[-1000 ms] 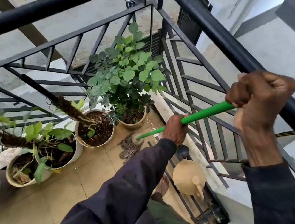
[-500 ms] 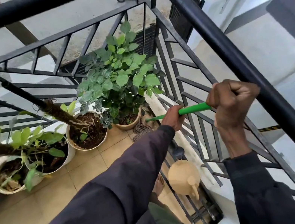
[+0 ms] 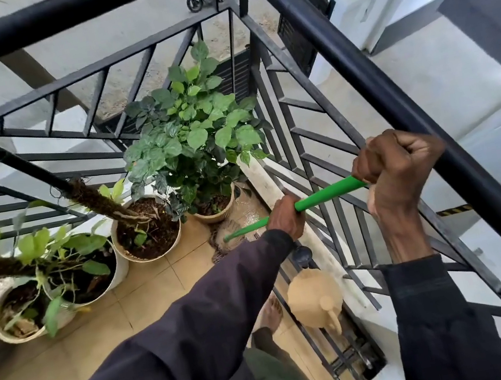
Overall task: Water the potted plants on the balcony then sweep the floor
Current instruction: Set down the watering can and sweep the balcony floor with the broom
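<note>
Broom, green handle (image 3: 327, 198): gripped by both hands, slanting down toward the balcony corner. Right hand (image 3: 395, 164): fisted round the upper end, close to the black railing (image 3: 355, 70). Left hand (image 3: 284, 219): fingers curled round the shaft lower down. Bristle head (image 3: 228, 235): on the tan floor tiles (image 3: 69, 349), just beside the tan pot (image 3: 215, 209) of the bushy leafy plant (image 3: 193, 139), where the tiles look wet. White pot with moss pole (image 3: 147, 229): left of that. Tan watering can (image 3: 315, 299): on the floor by the railing's foot, near a bare foot (image 3: 271, 313).
</note>
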